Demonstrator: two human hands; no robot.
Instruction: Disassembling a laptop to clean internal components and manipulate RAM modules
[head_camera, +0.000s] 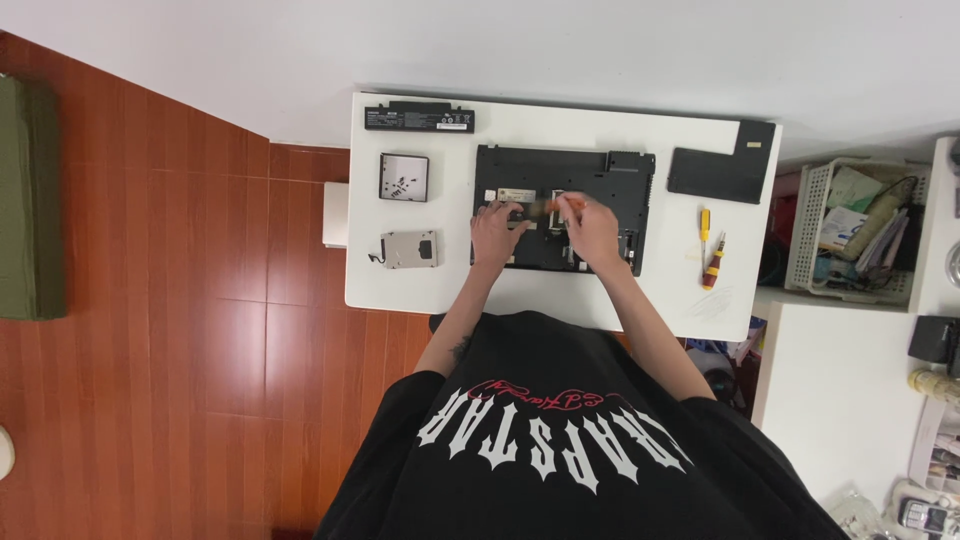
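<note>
Black plastic makes up the underside of the laptop (600, 185), which is lying bottom-up with its inner bay exposed, near the middle of the white table (560, 290) and toward its far edge. Both of the person's hands are working over the open bay. The left hand (497, 228) is lying on the laptop's left part with its fingers curled down onto the base; whether it is pinching anything I cannot tell. The right hand (590, 225) is closing around a small screwdriver (553, 206) with an orange-brown handle, whose tip is pointing left toward the left hand's fingertips. Just left of the laptop, a square black drive cover (404, 177) is sitting flat with a few small screws on it, and a silver hard drive (410, 249) is lying nearer the table's front edge below it. A long black battery pack (419, 117) is resting along the far left edge of the table. At the far right corner a black access panel (722, 173) is lying flat, partly hanging past the table's edge. Between that panel and the front edge, well apart from the hands, a yellow-handled screwdriver (704, 228) and a red-and-yellow screwdriver (714, 265) are lying side by side. Beyond the table on the right, a white basket (808, 240) of odds and ends is standing beside it.
</note>
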